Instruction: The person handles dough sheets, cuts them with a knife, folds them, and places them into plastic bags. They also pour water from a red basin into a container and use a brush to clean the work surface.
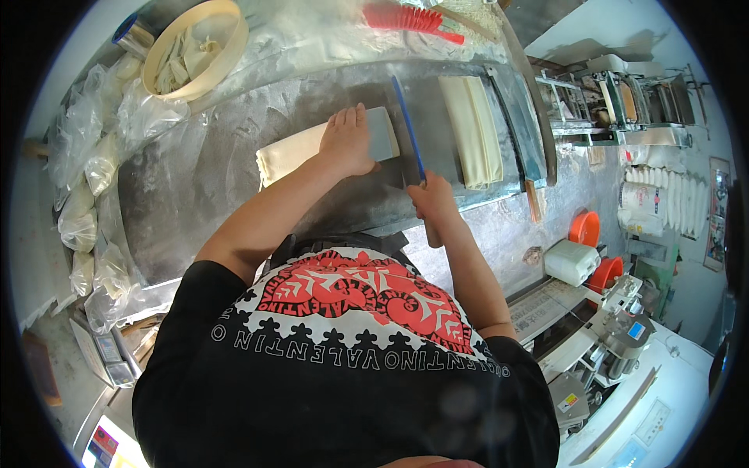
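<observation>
My left hand [349, 140] lies across a smooth grey rectangular block [380, 134], its thumb at the near edge and its fingers reaching the far edge. The block sits over the right end of a folded stack of pale dough sheet [292, 149]; what lies beneath it is hidden. My right hand [434, 196] grips the handle of a long knife. Its blade [408, 117], seen nearly edge-on with a blue tint, points away from me just right of the block and apart from it. Further right lies a separate folded strip of dough [471, 131].
A second large knife [515, 126] with a wooden handle lies along the right end of the dark work board [193, 175]. Behind are a red brush [409, 20] and a round wooden-rimmed sieve [196, 50] holding dough scraps. Plastic bags [79, 225] line the left; machinery [620, 327] stands right.
</observation>
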The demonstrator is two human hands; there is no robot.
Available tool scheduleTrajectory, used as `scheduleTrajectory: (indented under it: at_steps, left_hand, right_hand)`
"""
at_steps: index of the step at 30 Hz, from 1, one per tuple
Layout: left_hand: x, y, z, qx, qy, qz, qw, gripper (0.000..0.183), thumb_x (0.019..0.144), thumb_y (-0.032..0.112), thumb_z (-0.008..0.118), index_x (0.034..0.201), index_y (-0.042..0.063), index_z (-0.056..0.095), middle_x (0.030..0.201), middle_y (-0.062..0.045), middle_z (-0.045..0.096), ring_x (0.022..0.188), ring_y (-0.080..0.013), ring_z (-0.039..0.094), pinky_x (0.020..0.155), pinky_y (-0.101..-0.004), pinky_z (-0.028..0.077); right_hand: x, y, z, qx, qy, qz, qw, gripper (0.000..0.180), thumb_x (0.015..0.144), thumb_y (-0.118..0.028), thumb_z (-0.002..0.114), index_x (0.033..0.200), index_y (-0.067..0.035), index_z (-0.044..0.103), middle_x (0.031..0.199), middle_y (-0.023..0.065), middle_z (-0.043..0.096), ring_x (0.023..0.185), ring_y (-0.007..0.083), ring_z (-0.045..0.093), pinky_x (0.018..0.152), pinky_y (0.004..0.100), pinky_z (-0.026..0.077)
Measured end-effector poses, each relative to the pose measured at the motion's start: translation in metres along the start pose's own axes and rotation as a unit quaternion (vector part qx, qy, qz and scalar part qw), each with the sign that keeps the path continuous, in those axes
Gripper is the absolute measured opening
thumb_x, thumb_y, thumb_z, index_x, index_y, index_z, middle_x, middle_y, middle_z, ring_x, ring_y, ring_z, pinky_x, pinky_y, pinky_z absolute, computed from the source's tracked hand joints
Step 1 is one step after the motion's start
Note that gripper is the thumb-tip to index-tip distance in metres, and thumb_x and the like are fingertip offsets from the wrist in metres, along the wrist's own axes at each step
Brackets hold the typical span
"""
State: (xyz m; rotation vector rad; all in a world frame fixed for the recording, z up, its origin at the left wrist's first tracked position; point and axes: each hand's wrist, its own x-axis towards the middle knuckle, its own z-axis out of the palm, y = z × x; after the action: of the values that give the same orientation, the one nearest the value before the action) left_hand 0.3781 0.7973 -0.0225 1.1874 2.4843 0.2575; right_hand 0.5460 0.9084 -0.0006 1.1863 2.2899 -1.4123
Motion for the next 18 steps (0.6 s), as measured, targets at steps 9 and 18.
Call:
scheduleTrajectory:
  at_steps: [9,18]
  left_hand:
    - [0.003,-0.009,0.007,-0.005,0.037,0.024,0.999,0.112,0.054,0.046,0.078,0.134,-0.007,0.021,0.132,-0.021,0.034,0.126,-0.0341,0.031,0.107,-0.0399,0.024]
    - [0.005,-0.013,0.011,0.008,0.076,0.049,0.996,0.108,0.054,0.047,0.077,0.131,-0.009,0.026,0.125,-0.021,0.041,0.12,-0.0328,0.037,0.103,-0.0402,0.028]
  right_hand:
    - [-0.026,-0.028,-0.006,0.079,0.056,-0.042,0.994,0.019,0.076,-0.013,0.056,0.082,0.004,0.052,0.056,0.0073,0.052,0.04,0.0138,0.05,0.039,0.0289,0.041]
    - [-0.017,-0.038,0.01,0.025,0.037,-0.011,0.999,0.018,0.074,-0.013,0.054,0.079,0.005,0.05,0.058,0.0092,0.054,0.043,0.0181,0.055,0.042,0.0314,0.046]
